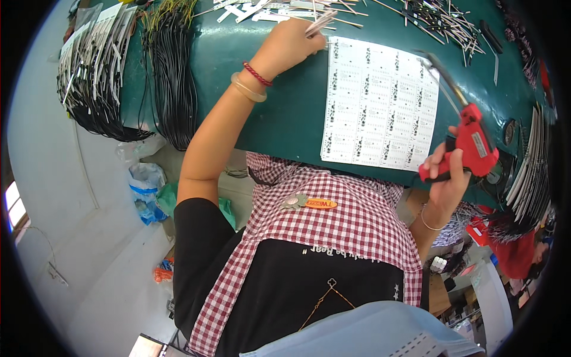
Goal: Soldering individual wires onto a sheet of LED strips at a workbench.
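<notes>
red tagging gun point(470, 146), metal needle, gripped in right hand point(447, 178)

Person at green worktable, red tagging gun in right hand.

Right hand point(447, 178) grips a red tagging gun point(473, 143) at the table's point(279, 113) right edge, just beside a white label sheet point(380, 104). Left hand point(288, 44) reaches far, pinching pale strips point(321, 22) near the sheet's far-left corner. Black cable bundles point(172, 77) hang over the left edge.
</notes>
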Motion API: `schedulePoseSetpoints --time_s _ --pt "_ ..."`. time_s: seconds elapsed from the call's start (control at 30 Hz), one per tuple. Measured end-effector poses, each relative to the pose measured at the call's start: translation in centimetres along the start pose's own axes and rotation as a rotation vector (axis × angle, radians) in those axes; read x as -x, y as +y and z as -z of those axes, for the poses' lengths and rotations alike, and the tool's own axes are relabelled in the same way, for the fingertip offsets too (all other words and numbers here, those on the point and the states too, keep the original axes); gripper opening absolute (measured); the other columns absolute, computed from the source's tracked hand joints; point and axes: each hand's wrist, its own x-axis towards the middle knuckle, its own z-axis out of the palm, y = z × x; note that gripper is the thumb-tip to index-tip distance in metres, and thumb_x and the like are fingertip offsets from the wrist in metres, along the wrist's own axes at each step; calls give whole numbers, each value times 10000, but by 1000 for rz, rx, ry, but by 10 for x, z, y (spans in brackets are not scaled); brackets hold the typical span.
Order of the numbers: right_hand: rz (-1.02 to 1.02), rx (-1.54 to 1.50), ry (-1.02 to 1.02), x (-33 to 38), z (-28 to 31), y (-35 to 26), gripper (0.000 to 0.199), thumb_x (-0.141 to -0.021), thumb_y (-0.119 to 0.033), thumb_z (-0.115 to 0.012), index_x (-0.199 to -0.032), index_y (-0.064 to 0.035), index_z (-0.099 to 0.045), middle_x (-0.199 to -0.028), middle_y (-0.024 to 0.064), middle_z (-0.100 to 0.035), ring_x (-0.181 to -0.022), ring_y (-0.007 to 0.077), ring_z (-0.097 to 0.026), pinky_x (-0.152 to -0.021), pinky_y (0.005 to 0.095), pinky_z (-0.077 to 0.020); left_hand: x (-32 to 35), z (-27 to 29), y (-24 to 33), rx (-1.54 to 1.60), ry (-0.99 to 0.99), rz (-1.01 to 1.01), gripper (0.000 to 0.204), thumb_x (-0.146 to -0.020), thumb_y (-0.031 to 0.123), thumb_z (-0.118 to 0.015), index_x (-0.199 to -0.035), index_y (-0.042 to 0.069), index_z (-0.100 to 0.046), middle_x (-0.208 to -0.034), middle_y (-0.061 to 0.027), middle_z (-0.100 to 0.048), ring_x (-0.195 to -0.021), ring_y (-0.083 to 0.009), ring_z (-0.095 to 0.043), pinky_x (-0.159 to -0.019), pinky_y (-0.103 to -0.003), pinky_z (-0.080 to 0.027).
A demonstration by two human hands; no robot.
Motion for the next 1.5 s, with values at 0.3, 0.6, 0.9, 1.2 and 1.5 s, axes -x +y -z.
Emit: schedulePoseSetpoints --time_s 0.3,0.6,0.9,1.2,1.5 --pt "-141 299 -45 -30 -70 29 275 -855 -63 -565 -1090 68 -508 -596 26 -495 -431 69 -418 -432 223 -382 -18 -2 -1 -10 -71 -31 247 -765 216 -561 -679 -3 -631 -623 -79 -627 -556 -154 -554 -555 -287 -443" --pt "-205 331 -35 -27 -72 32 223 -853 -75 -569 -1029 51 -515 -592 27 -495 -428 69 -414 -425 220 -363 -22 -1 2 -8 -132 -24 246 -749 213 -566 -650 -1 -637 -607 -80 -633 -532 -168 -563 -542 -292 -445" --pt "-211 367 -49 -24 -69 35 195 -851 -86 -580 -986 37 -513 -591 31 -497 -425 69 -412 -421 222 -365 -22 -2 5 0 -114 -9 237 -708 221 -597 -608 13 -653 -578 -109 -631 -553 -254 -614 -610 -335 -499" --pt "-166 258 -35 -22 -71 29 263 -858 -84 -575 -1071 61 -522 -605 22 -508 -443 60 -426 -430 209 -357 -21 0 6 29 -136 -5 236 -708 217 -592 -601 14 -649 -574 -114 -625 -542 -253 -601 -600 -339 -488" --pt "-220 340 -52 -21 -71 33 241 -853 -71 -560 -1053 55 -514 -611 38 -510 -429 72 -417 -428 220 -368 -21 1 2 2 -173 -29 239 -746 215 -563 -667 -1 -626 -609 -72 -623 -540 -158 -538 -539 -292 -426"
